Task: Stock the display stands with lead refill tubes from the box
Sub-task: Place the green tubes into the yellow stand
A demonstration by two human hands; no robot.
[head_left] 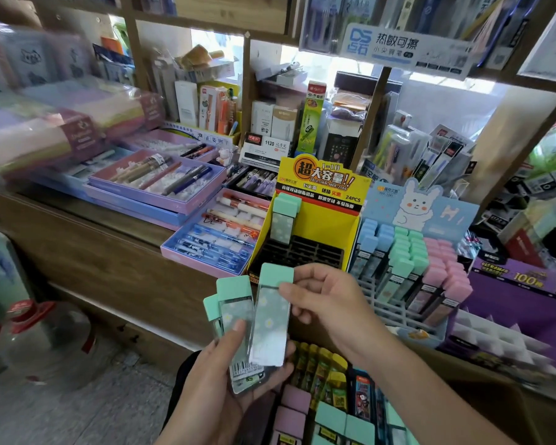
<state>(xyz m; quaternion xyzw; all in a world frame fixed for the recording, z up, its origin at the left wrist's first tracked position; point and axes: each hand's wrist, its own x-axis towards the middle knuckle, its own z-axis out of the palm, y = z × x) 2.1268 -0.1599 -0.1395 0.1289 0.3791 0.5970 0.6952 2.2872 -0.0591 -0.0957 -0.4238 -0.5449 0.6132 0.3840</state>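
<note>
My left hand (219,377) grips a fan of several mint-capped lead refill tubes (235,316) with daisy print. My right hand (325,303) pinches the front tube (272,319) of that fan near its cap, thumb on its face. Just beyond stands the yellow display stand (315,200) with a black slotted tray; one mint-capped tube (284,220) stands in its back left slot. To its right a blue rabbit-print stand (411,207) holds rows of blue, mint and pink capped tubes. The box (321,399) of mixed tubes lies below my hands.
Purple and pink pen trays (161,184) sit on the wooden counter (109,252) to the left. A purple display (520,284) lies at the right. Wooden shelf posts and stationery boxes stand behind. Water jugs (42,335) stand on the floor at the lower left.
</note>
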